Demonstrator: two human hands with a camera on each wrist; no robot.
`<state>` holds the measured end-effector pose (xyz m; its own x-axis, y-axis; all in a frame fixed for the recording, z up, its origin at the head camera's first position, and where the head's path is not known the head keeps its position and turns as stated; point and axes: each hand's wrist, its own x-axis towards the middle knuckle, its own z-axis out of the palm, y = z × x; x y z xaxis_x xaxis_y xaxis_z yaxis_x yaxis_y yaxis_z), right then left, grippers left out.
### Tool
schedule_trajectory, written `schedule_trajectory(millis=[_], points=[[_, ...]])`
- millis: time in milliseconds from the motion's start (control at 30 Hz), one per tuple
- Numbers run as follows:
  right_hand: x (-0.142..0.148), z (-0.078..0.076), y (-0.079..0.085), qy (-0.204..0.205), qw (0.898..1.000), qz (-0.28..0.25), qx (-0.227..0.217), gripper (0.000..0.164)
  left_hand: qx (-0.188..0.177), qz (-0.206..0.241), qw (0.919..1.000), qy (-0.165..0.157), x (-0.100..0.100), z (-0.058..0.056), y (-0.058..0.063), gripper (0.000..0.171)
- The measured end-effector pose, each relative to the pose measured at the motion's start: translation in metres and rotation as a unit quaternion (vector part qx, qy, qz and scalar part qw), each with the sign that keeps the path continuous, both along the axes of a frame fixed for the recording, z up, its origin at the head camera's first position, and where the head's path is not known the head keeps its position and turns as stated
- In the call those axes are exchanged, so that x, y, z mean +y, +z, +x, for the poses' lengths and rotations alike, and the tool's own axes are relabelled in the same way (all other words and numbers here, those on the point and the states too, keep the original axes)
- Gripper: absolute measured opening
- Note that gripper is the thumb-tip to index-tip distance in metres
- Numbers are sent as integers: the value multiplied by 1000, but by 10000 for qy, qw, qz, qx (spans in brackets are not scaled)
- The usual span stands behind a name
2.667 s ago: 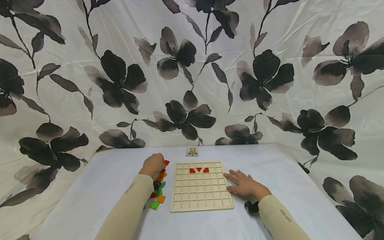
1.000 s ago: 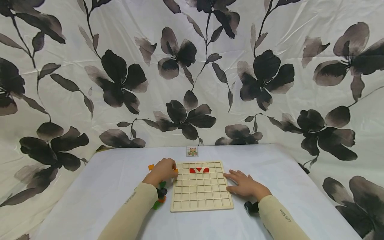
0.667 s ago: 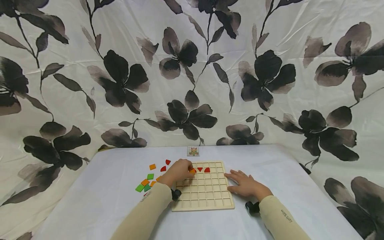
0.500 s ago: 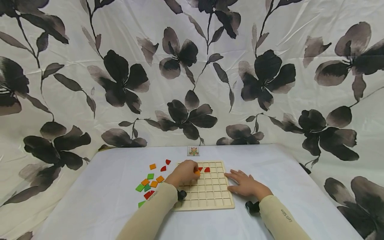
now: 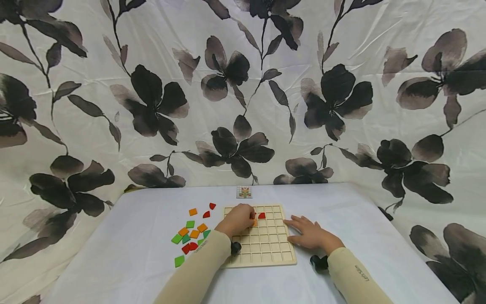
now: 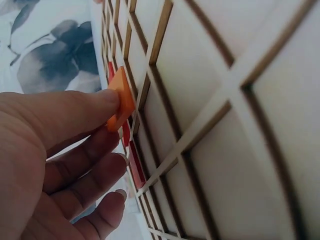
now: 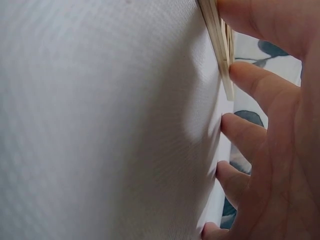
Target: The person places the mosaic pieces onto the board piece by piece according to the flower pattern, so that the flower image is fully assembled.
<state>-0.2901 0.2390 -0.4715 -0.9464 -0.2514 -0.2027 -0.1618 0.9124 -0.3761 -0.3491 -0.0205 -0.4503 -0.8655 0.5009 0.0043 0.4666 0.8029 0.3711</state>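
Over the upper rows of the wooden grid board (image 5: 265, 256), my left hand (image 5: 238, 219) pinches an orange square tile (image 6: 121, 101) between thumb and fingers. The left wrist view shows that tile tilted, its edge close to the grid ribs. Red pieces (image 6: 135, 165) sit in cells beside it; in the head view one red piece (image 5: 262, 215) shows plainly and the others are mostly behind the hand. My right hand (image 5: 310, 234) lies at the board's right edge with fingers spread. Its thumb and index finger touch the edge, and other fingertips rest on the cloth.
Loose green tiles (image 5: 179, 261), orange tiles (image 5: 194, 234) and red pieces (image 5: 206, 214) are scattered left of the board, some near the left sleeve. A small patterned picture card (image 5: 244, 192) lies behind the board. A floral curtain (image 5: 235, 105) hangs behind the white table.
My left hand moved right from the loose pieces onto the board, bringing the orange tile to just below the red row. More loose pieces show now. The right hand stays put.
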Motion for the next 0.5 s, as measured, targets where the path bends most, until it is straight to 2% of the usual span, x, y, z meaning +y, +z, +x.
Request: schedule_trajectory(millis=[367, 500], points=[[-2, 1, 3, 11, 9999, 116, -3, 61, -3, -107, 9999, 12, 2, 4, -1, 12], [-4, 3, 6, 17, 9999, 150, -55, 62, -54, -13, 10000, -11, -3, 6, -1, 11]])
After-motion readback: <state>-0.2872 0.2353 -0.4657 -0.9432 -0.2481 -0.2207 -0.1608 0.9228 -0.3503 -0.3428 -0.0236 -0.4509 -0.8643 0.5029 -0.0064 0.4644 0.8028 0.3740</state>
